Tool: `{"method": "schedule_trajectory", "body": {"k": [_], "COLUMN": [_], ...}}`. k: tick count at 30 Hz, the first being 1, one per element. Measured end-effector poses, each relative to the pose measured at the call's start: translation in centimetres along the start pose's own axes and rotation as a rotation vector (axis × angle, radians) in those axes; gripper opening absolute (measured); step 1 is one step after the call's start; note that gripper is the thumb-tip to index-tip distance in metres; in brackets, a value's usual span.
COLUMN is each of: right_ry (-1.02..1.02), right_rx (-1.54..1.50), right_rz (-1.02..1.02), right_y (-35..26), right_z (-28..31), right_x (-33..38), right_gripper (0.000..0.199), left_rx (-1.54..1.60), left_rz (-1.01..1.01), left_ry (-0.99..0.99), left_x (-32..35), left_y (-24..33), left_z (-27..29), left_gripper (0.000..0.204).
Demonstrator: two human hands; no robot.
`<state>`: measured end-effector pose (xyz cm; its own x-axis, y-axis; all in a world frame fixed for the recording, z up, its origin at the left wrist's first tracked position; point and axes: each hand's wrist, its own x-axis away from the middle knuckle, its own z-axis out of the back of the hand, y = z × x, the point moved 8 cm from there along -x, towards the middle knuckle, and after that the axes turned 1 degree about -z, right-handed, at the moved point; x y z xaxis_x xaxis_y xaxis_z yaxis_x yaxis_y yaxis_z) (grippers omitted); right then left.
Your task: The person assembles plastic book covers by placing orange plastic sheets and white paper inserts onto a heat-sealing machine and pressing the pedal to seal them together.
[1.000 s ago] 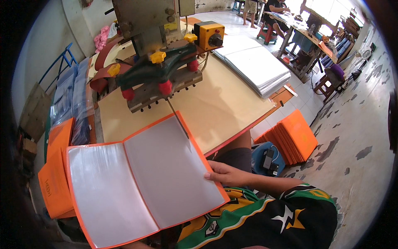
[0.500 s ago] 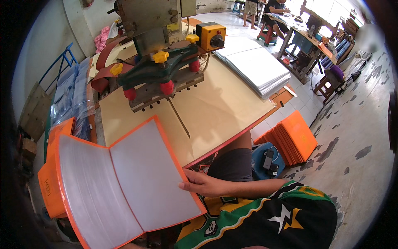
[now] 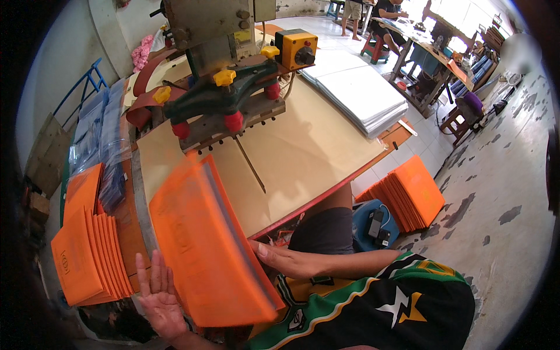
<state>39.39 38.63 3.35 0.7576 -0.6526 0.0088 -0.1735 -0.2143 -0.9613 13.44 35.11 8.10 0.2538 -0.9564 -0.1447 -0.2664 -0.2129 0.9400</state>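
Note:
An orange folder stands tilted before me, blurred by motion, its orange cover facing left and its pale inner side just showing at the right edge. My right hand grips that right edge; the thumb shows and the other fingers are mostly hidden behind it. To the folder's left, my left hand is open with the palm up and fingers spread, holding nothing. Close by that hand, a stack of orange folders leans at the table's left side. The folder's top corner is near the front of the press.
A cream-covered work surface lies beneath the press. White sheets are piled at its far right. Clear plastic sleeves lie on the left. More orange folders stand at the right by a blue stool. Other people are at a far table.
The folder, spread open with its pale inside showing, has swung nearly closed and moved right. My left hand has come into view, open, beside it. The stack at left is now uncovered.

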Motion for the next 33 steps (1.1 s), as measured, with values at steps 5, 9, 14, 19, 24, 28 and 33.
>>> {"method": "schedule_trajectory", "body": {"k": [5, 9, 14, 19, 24, 28, 33], "right_ry": [0.048, 0.129, 0.15, 0.173, 0.204, 0.212, 0.21], "right_rx": [-0.105, -0.089, 0.008, -0.1, -0.144, -0.218, -0.247], "right_rz": [-0.089, 0.015, -0.064, -0.114, -0.129, -0.152, -0.197], "right_y": [1.5, 2.4, 4.4, 4.8, 4.5, 4.1, 4.2], "right_z": [0.6, 1.0, 2.0, 1.1, 1.2, 0.9, 1.2], "right_x": [-0.8, -0.6, 0.0, -0.1, -0.1, -0.1, -0.2], "right_gripper": [0.079, 0.071, 0.067, 0.065, 0.064, 0.061, 0.057], "left_rx": [-0.337, -0.526, -0.937, -1.045, -0.729, -0.589, -0.354], "left_rz": [0.04, -0.008, -0.026, 0.227, 0.442, 0.334, 0.231], "left_ry": [-0.081, -0.026, 0.233, 0.307, 0.101, 0.091, 0.195], "left_x": [0.4, 1.0, 1.4, 3.1, 2.9, 2.8, 3.3], "left_y": [-0.2, -0.8, -1.3, -2.0, -4.7, -3.8, -1.4], "left_z": [0.0, 1.5, 4.8, 7.6, 6.4, 5.9, 5.0], "left_gripper": [0.09, 0.064, 0.037, 0.033, 0.035, 0.033, 0.026]}}
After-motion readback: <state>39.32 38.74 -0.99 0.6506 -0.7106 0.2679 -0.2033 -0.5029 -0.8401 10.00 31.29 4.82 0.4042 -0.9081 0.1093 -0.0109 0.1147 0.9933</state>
